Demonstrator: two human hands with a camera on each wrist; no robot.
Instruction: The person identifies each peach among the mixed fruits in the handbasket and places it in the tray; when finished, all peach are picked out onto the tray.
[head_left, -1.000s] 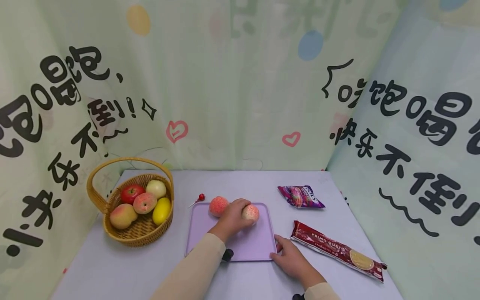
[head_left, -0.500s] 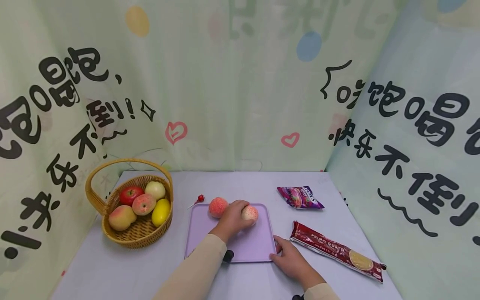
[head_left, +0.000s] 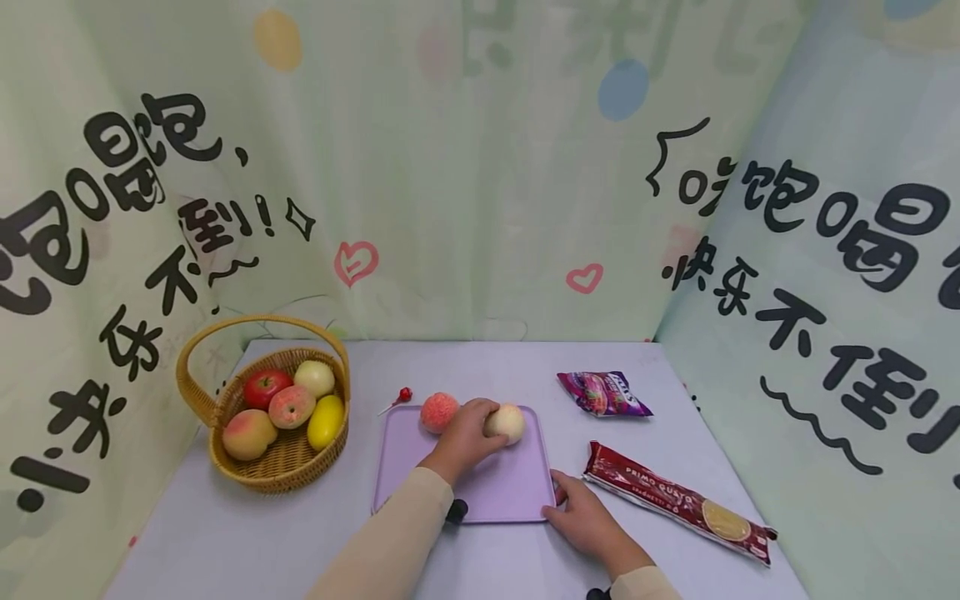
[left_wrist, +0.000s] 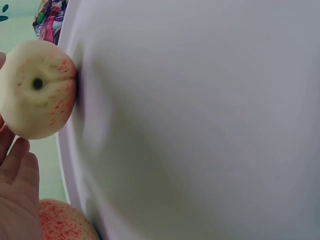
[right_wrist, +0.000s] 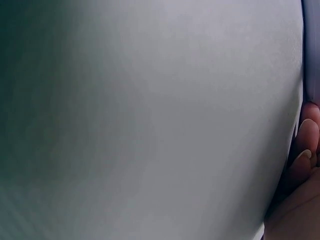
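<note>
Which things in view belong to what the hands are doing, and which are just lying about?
Seem part of it:
pale peach, in the left hand
purple tray, held by the right hand
red peach, on the tray

Apparently just lying about:
fruit basket
purple snack packet
red spaghetti pack
red-tipped stick

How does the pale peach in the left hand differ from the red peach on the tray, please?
The pale peach shows mostly cream, the red peach mostly red. The left hand holds the pale peach; the red peach is outside its grip. The pale peach shows a dark hole in the left wrist view, the red peach none. Both are round.
</note>
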